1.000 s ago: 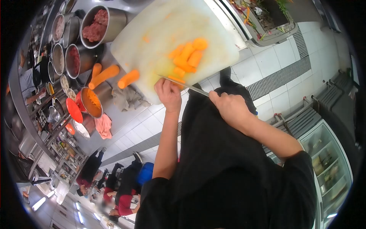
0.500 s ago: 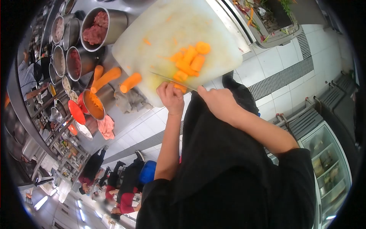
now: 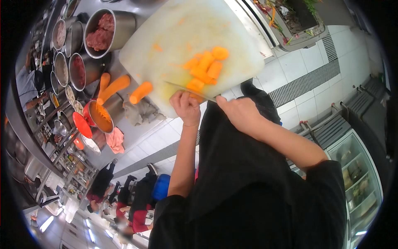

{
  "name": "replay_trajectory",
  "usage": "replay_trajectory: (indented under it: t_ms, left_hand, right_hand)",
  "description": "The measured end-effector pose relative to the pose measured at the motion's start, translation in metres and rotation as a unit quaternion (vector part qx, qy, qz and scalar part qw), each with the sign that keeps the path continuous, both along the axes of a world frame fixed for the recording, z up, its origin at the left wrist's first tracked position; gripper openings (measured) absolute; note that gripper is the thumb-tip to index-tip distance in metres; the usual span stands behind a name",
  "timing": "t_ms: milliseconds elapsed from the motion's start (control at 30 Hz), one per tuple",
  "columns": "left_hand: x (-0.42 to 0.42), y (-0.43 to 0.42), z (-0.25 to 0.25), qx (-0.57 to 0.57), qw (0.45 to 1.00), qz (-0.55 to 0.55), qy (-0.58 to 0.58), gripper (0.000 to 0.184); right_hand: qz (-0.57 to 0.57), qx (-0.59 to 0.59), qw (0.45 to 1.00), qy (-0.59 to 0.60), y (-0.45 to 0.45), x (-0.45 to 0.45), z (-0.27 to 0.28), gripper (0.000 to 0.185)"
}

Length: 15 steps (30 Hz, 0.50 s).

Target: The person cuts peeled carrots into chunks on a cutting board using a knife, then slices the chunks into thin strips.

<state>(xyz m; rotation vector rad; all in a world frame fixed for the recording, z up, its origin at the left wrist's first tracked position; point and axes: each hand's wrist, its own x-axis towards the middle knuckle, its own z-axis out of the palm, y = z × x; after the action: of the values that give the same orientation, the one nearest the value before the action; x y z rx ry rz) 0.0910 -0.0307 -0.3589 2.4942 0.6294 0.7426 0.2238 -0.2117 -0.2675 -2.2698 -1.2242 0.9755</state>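
My right hand (image 3: 239, 112) is closed round the handle of a kitchen knife (image 3: 178, 86), whose thin blade points left across the near edge of the white cutting board (image 3: 161, 31). Curled fingers of my left hand (image 3: 185, 108) grip a carrot piece (image 3: 196, 98) right beside the blade. The blade lies along that piece; how deep it has cut I cannot tell. Just beyond it, several cut carrot chunks (image 3: 207, 68) are heaped on the board. A peeled carrot (image 3: 141, 92) rests at the board's left edge.
Two more carrots (image 3: 114, 88) lie left of the board near a grey cloth (image 3: 143, 111). Metal pots, one with raw minced meat (image 3: 100, 34), line the left side. A scrap bin (image 3: 298, 20) stands at upper right. Other people (image 3: 139, 195) are in the background.
The blade and my right hand have come slightly down toward me, and the blade now lies closer over the held carrot piece. The view has shifted slightly.
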Motion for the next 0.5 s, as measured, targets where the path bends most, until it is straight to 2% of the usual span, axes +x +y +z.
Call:
replay_trajectory:
  t_ms: [200, 333, 400, 500]
  left_hand:
    - [-0.001, 0.0, -0.003, -0.007, 1.0, 0.004, -0.015, 0.019]
    - [0.0, 0.0, 0.0, 0.006, 1.0, 0.002, -0.001, 0.023]
    - [0.002, -0.001, -0.001, 0.008, 1.0, 0.01, -0.009, 0.029]
    - [0.0, 0.0, -0.004, 0.002, 1.0, 0.008, -0.017, 0.033]
  right_hand:
    - [0.025, 0.01, 0.999, -0.037, 0.014, 0.0, -0.017, 0.03]
    - [0.011, 0.005, 1.0, -0.02, -0.009, 0.0, 0.016, 0.029]
    - [0.012, -0.024, 1.0, -0.011, -0.019, 0.001, 0.031, 0.016]
    - [0.018, -0.033, 0.999, -0.033, -0.022, 0.001, 0.035, 0.016]
